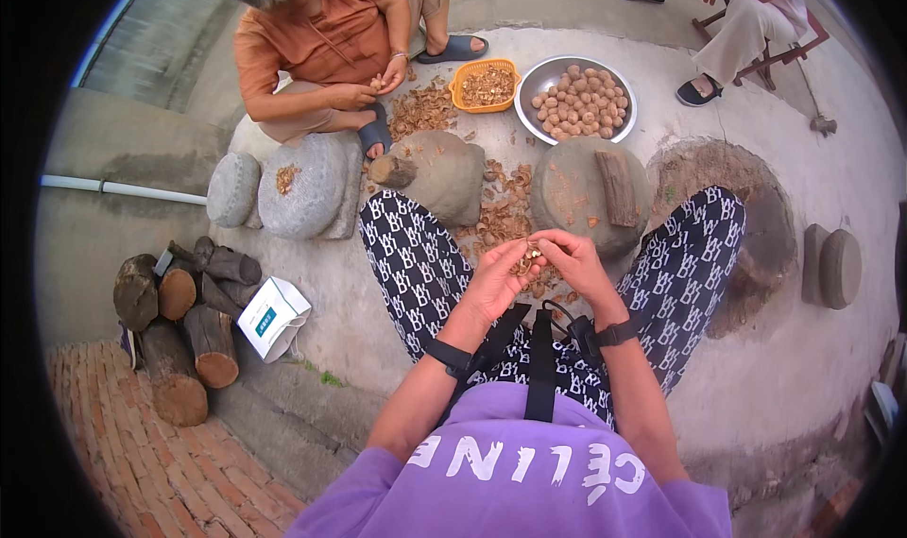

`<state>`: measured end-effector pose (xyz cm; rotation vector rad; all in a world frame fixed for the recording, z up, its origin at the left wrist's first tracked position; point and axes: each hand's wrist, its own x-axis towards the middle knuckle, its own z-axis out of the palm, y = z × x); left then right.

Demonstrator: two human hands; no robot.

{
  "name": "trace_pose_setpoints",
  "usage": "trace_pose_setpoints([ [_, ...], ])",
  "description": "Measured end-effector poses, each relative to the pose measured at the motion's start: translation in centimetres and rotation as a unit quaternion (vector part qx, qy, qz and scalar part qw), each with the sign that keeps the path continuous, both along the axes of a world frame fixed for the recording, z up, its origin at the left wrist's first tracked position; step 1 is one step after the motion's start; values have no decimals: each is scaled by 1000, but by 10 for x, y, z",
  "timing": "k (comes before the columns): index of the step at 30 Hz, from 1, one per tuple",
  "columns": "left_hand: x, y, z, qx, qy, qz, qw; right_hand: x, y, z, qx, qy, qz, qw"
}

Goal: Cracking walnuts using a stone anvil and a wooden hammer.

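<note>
Between my knees, my left hand (494, 277) holds a cracked walnut (528, 254) in its fingertips. The thumb and fingers of my right hand (572, 258) pinch the same walnut from the other side. Broken walnut shells (504, 208) lie on the ground beyond my hands. Ahead, a flat round stone (560, 194) bears a short piece of wood (617, 187) and shell bits. A second stone (446, 177) has a wooden block (392, 172) on it. Behind them stand a metal basin (526, 106) of whole walnuts (584, 102) and an orange plastic basket (484, 108) with walnut pieces (487, 86).
A person in orange (322, 42) sits at the upper left, a walnut in their hands. Another person (755, 28) sits at the upper right. Grey stones (301, 191), cut logs (173, 382) and a white paper bag (273, 318) are on the left; a round stone (841, 269) is right.
</note>
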<state>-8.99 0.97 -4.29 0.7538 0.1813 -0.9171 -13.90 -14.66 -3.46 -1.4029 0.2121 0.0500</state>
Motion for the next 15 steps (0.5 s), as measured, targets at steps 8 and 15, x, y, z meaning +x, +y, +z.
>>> trace_pose_setpoints([
  [8, -3, 0, 2, -34, 21, 18, 999, -4, 4, 3, 20, -20, -48, 998],
  [15, -6, 0, 0, -8, 26, 49, 998, -4, 10, 8, -96, -75, -29, 992],
])
